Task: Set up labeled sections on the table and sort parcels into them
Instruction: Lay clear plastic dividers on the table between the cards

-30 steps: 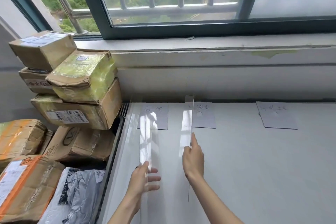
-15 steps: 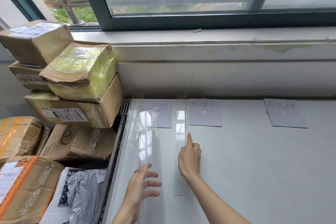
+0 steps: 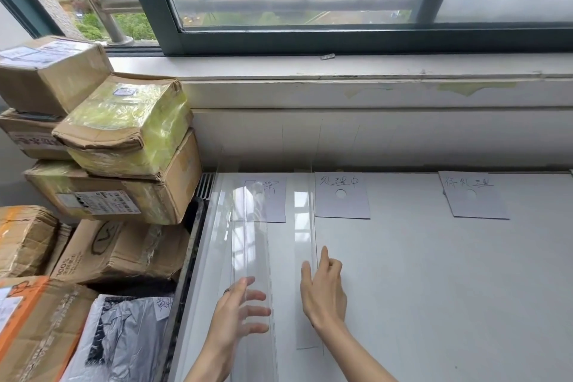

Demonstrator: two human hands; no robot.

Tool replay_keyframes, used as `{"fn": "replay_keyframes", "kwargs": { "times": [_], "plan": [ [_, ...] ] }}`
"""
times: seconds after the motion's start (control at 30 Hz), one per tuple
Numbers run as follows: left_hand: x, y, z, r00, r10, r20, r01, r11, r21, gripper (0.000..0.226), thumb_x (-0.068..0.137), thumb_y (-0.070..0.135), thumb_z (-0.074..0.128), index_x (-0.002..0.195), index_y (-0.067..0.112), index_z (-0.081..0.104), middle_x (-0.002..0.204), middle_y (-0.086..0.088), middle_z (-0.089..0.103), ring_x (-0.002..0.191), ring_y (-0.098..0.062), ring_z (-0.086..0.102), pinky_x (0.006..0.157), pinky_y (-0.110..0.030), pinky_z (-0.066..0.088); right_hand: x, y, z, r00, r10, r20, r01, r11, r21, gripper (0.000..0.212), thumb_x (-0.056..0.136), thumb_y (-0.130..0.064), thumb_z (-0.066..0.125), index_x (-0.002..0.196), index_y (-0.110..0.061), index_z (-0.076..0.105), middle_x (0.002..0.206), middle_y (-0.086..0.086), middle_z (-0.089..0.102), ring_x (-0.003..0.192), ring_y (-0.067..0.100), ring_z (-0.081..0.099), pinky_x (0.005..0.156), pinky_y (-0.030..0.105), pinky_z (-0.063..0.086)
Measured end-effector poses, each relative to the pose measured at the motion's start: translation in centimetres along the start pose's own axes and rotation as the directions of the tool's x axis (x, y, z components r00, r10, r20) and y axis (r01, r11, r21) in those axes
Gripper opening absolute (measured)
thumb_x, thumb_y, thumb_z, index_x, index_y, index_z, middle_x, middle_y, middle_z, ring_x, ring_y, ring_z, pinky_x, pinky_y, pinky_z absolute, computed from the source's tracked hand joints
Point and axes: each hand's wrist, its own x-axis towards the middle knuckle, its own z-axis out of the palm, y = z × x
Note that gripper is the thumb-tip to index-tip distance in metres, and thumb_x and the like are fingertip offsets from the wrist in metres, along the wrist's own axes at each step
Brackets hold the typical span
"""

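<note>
On the white worktop, a clear divider strip is steadied by the left hand, fingers spread straight. A second clear strip is pinched upright by the right hand. Beyond, three handwritten labels are laid. Cardboard parcels are stacked left, off the worktop.

Your left hand steadies a clear divider on the white table; your right hand touches another clear divider between two paper labels. Cardboard parcels are stacked left.
</note>
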Motion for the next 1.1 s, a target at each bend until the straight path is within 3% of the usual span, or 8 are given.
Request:
{"fn": "replay_keyframes", "kwargs": {
  "times": [0.1,0.2,0.27,0.43,0.57,0.83,1.0,1.1],
  "plan": [
    [-0.1,0.1,0.2,1.000,0.005,0.011,-0.005,1.000,0.000,0.033,0.102,0.035,0.042,0.117,0.012,0.060,0.104,-0.021,0.064,0.077,-0.031,0.067,0.058,-0.038,0.054,-0.1,0.2,-0.7,0.984,-0.068,-0.164,0.089,0.988,0.128,0.063,0.097,-0.055,0.024,0.148,-0.019,0.035,0.136,0.000,0.042,0.120,0.020,0.049,0.092,0.034,0.041],
    [0.0,0.2,0.3,1.000,0.017,0.020,-0.017,1.000,-0.005,0.034,0.102,0.035,0.043,0.118,0.012,0.061,0.102,-0.020,0.065,0.075,-0.030,0.067,0.058,-0.038,0.054,2.9,0.7,-1.8,0.932,-0.091,-0.351,0.146,0.980,0.134,0.054,0.098,-0.040,0.029,0.144,-0.015,0.043,0.144,0.006,0.044,0.126,0.025,0.045,0.100,0.038,0.035],
    [0.2,0.4,0.5,0.999,0.024,0.024,-0.024,1.000,-0.007,0.034,0.102,0.036,0.044,0.118,0.012,0.062,0.101,-0.019,0.066,0.075,-0.029,0.067,0.058,-0.039,0.053,5.9,1.3,-2.7,0.950,-0.156,-0.271,0.145,0.988,-0.060,0.051,0.101,-0.027,0.035,0.151,-0.016,0.031,0.157,0.009,0.028,0.137,0.027,0.034,0.106,0.039,0.031],
    [0.8,0.9,1.6,0.998,0.041,0.046,-0.041,0.999,-0.010,0.033,0.101,0.037,0.044,0.117,0.013,0.062,0.099,-0.016,0.067,0.073,-0.027,0.068,0.058,-0.037,0.053,11.6,2.1,-3.3,0.974,-0.228,0.007,0.209,0.879,-0.429,0.059,0.104,-0.044,0.020,0.156,-0.026,-0.002,0.163,0.009,-0.012,0.151,0.027,-0.006,0.120,0.042,0.006],
    [1.6,1.1,3.2,0.998,0.036,0.053,-0.036,0.999,-0.003,0.033,0.101,0.036,0.045,0.118,0.013,0.061,0.102,-0.017,0.066,0.074,-0.026,0.068,0.059,-0.037,0.054,12.8,2.7,-3.2,0.975,-0.195,0.103,0.220,0.840,-0.495,0.062,0.102,-0.054,0.013,0.156,-0.029,-0.006,0.163,0.008,-0.015,0.151,0.026,-0.011,0.120,0.047,0.001],
    [2.3,1.9,6.1,0.996,0.028,0.086,-0.028,1.000,-0.005,0.030,0.100,0.033,0.048,0.117,0.011,0.061,0.096,-0.013,0.066,0.073,-0.025,0.068,0.058,-0.037,0.052,12.9,4.3,-4.1,0.971,-0.213,0.105,0.237,0.835,-0.496,0.068,0.099,-0.060,0.016,0.155,-0.030,-0.009,0.163,0.006,-0.018,0.150,0.025,-0.014,0.121,0.047,-0.003],
    [2.3,2.2,6.8,0.995,0.036,0.092,-0.036,0.999,0.001,0.031,0.098,0.034,0.050,0.115,0.011,0.062,0.096,-0.013,0.066,0.072,-0.025,0.068,0.058,-0.037,0.052,11.9,3.3,-4.9,0.969,-0.244,-0.025,0.218,0.901,-0.376,0.070,0.100,-0.058,0.021,0.157,-0.024,-0.003,0.164,0.011,-0.011,0.151,0.026,-0.008,0.121,0.044,-0.002],
    [2.2,2.7,7.4,0.994,0.045,0.101,-0.045,0.999,-0.007,0.035,0.099,0.040,0.046,0.115,0.013,0.061,0.097,-0.014,0.066,0.073,-0.025,0.067,0.058,-0.037,0.053,8.6,1.3,-6.4,0.984,-0.105,-0.141,0.128,0.978,0.165,0.064,0.097,-0.058,0.034,0.149,-0.021,0.031,0.155,0.007,0.032,0.138,0.023,0.036,0.114,0.041,0.030]
  ]
}}
